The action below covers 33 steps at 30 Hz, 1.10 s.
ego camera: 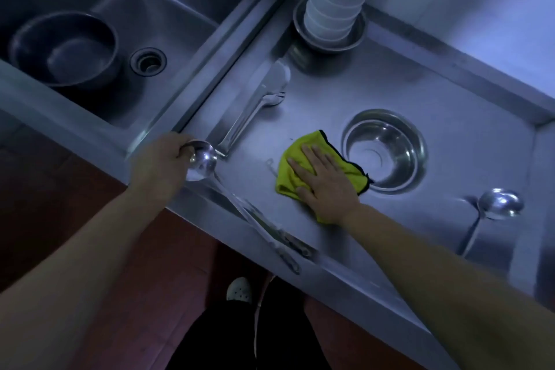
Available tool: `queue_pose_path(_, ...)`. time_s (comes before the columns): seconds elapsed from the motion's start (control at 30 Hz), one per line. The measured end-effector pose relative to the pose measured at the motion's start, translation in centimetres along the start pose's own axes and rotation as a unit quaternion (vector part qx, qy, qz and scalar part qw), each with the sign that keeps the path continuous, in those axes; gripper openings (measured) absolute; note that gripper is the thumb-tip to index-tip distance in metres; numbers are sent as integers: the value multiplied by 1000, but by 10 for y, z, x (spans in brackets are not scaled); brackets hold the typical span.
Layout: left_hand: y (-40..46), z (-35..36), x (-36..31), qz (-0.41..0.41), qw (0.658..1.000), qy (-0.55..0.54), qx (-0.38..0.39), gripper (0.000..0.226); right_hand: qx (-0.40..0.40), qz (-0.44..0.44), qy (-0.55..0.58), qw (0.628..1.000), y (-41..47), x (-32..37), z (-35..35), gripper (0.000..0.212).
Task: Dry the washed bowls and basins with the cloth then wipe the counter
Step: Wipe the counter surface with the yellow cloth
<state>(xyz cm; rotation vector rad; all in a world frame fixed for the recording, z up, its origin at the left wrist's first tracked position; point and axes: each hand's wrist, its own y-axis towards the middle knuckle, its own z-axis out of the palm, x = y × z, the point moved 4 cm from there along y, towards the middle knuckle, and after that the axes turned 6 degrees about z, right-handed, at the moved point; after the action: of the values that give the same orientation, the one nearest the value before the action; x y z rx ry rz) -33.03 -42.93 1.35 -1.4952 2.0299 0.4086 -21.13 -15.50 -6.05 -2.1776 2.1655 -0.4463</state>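
A: Where's the yellow cloth with the dark edging (pixel 300 156)?

B: Flat on the steel counter (pixel 420 93), touching the near-left rim of the round steel bowl (pixel 387 150). The right hand (pixel 326 182) presses it, fingers straight, pointing away toward the sink side.

A: The left hand (pixel 162 159)?

B: Left of that bowl, it grips a steel ladle (pixel 201 161) by its cup; the handle runs back toward the person.

A: Counts?

B: Two ladles, the second ladle (pixel 500 204) to the bowl's right. One pair of steel tongs (pixel 255 111). One stack of white bowls (pixel 339 0) beyond. One dark basin (pixel 64 48) in the sink (pixel 168 18).
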Motion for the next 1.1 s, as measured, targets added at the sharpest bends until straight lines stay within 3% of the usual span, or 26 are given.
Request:
queue_pose_path(0.3, -32, -27, 28, -20, 999, -43, -6, 28, 20, -118, 7, 993, 23, 94, 13, 54)
queue_pose_path(0.53, -23, -17, 7, -17, 998, -46, 45, 29, 29, -139, 118, 983, -40, 66, 17, 46)
queue_pose_path(0.67, -5, -8, -15, -30, 997, 4, 64, 25, 11, -78, 115, 990, -97, 19, 15, 49)
queue_pose_path(0.77, 10, 3, -36, -22, 995, -10, 94, 26, 6, 25, 130, 991, -139, -14, 16, 52)
queue_pose_path(0.93, 38, 29, -72, 30, 997, -10, 65, 25, -28, 189, 195, 962, -179, -41, 14, 52)
queue_pose_path(1.1, 75, 54, -86, 63, 994, 59, 61, 20, -36, 225, 188, 955, -181, -46, 16, 56)
